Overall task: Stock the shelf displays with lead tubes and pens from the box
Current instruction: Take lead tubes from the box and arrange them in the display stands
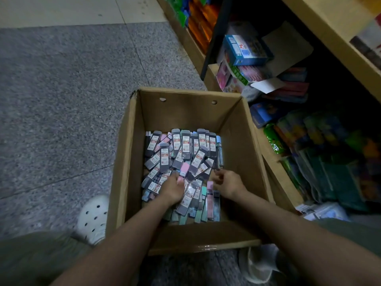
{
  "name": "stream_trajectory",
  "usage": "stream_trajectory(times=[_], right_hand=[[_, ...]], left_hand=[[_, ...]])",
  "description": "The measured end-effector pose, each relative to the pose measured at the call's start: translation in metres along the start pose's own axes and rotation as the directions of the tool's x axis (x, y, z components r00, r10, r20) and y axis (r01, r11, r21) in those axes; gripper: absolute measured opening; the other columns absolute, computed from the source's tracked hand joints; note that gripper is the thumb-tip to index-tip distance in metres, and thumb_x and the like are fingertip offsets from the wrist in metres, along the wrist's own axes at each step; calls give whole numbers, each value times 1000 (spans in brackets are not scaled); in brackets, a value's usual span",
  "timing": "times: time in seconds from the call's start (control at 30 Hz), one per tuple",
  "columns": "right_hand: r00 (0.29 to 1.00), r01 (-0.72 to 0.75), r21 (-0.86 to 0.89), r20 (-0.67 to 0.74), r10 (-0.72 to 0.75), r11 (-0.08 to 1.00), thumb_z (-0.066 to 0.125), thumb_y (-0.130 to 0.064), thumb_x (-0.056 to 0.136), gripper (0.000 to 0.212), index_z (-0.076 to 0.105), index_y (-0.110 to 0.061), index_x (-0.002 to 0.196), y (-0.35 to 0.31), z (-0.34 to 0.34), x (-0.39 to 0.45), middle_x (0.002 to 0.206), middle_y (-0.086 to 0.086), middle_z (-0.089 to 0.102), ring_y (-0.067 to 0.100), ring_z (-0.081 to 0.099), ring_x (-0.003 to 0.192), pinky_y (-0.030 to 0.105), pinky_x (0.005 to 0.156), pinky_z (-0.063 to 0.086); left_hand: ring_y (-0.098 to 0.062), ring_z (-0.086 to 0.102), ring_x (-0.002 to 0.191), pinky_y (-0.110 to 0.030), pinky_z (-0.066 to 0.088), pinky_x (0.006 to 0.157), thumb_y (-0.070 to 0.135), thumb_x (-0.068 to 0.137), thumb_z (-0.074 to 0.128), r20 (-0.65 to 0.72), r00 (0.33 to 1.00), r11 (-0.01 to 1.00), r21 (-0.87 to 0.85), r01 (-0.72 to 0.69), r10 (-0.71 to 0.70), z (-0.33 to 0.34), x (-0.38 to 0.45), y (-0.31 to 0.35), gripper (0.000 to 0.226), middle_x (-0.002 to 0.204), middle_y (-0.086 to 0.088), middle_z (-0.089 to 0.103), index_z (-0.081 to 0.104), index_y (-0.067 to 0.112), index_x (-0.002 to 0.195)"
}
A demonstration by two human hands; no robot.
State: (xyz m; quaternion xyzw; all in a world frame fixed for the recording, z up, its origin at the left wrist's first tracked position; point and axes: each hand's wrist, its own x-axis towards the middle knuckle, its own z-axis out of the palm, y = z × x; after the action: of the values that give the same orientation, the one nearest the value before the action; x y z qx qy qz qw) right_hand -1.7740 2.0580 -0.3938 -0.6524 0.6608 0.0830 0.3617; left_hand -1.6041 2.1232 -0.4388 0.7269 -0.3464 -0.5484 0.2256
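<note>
Curling around a pink lead tube (184, 171), the left hand (172, 187) is reaching inside the cardboard box (127, 153). Right hand (227, 183) is pinching a small dark tube above the heap of lead tubes (185, 149).

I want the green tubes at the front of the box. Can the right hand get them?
Probably yes. The right hand is already inside the open box, and the green tubes lie just below its wrist with nothing covering them; it would only need to pull back a little.
</note>
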Motion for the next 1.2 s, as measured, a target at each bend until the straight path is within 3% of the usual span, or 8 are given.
stream_trajectory(times=[0.1, 0.33, 0.5, 0.63, 0.83, 0.93, 1.1, 1.2], right_hand=[[998, 10, -234, 65, 5, 972, 75, -22, 83, 58, 51, -13, 135, 3, 15, 10, 139, 13, 44, 27, 52, 120, 33, 108, 41], [995, 34, -344, 101, 0, 938, 80, -32, 78, 60, 53, -19, 130, 7, 30, 29, 154, 13, 26, 31, 33, 136, 40, 113, 34], [999, 45, -127, 1, -46, 991, 72, -16, 85, 40, 51, -15, 119, 8, 25, 22, 116, 10, 62, 29, 60, 107, 31, 88, 49], [984, 93, 140, -163, -69, 986, 66, -11, 89, 29, 54, -19, 115, 2, 15, 7, 89, -6, 61, 14, 63, 85, 18, 67, 45], [996, 92, 591, -66, -65, 802, 68, 0, 87, 37, 59, -11, 121, -29, 13, -10, 64, -5, 59, -1, 60, 47, 12, 45, 47], [998, 39, 714, 1, -57, 699, 62, -4, 93, 32, 58, -5, 125, -38, 19, -13, 74, 5, 62, 5, 67, 55, 16, 52, 55], [999, -45, 267, -3, 47, 963, 65, -13, 89, 21, 64, -14, 110, -16, 31, -2, 103, 4, 67, 13, 62, 80, 19, 69, 53], [992, -91, 129, 103, 78, 988, 81, -28, 78, 48, 59, -14, 119, -7, 46, 4, 103, 2, 58, 16, 58, 96, 28, 82, 52]], left_hand=[[-35, 55, 115, -34, 43, 93, 19, 103, 38, -41, 999, 999, 39, 26, -24, 4, 6, -5, 34, 125, -20, 59, 46, 4, 133], [-31, 58, 93, -39, 47, 85, 21, 102, 40, -92, 996, 1000, -13, -6, 5, 11, 14, -8, 21, 102, -23, 62, 50, 3, 98], [-25, 52, 84, -44, 49, 86, 20, 103, 38, -53, 998, 991, -128, -27, 21, 10, 16, -8, 12, 92, -17, 57, 44, 14, 94], [-21, 53, 76, -38, 48, 74, 7, 102, 39, -15, 1000, 971, -237, -5, 2, 8, 12, -1, 23, 86, -9, 58, 41, 21, 83], [-13, 66, 68, -24, 50, 55, 17, 102, 47, 122, 990, 927, -374, -14, 64, 0, -9, 15, 9, 86, -5, 69, 53, 16, 96], [-10, 61, 60, -24, 49, 54, 10, 100, 51, 139, 987, 925, -379, -22, 80, -3, -15, 14, 9, 80, -6, 66, 54, 19, 96], [-19, 53, 72, -31, 43, 61, 13, 101, 46, -44, 995, 936, -344, 73, -94, -6, -7, 5, 12, 91, -11, 61, 48, 15, 112], [-20, 55, 77, -31, 44, 66, 12, 99, 49, -99, 989, 933, -354, 69, -111, -6, -1, 3, 9, 92, -10, 62, 50, 14, 108]])
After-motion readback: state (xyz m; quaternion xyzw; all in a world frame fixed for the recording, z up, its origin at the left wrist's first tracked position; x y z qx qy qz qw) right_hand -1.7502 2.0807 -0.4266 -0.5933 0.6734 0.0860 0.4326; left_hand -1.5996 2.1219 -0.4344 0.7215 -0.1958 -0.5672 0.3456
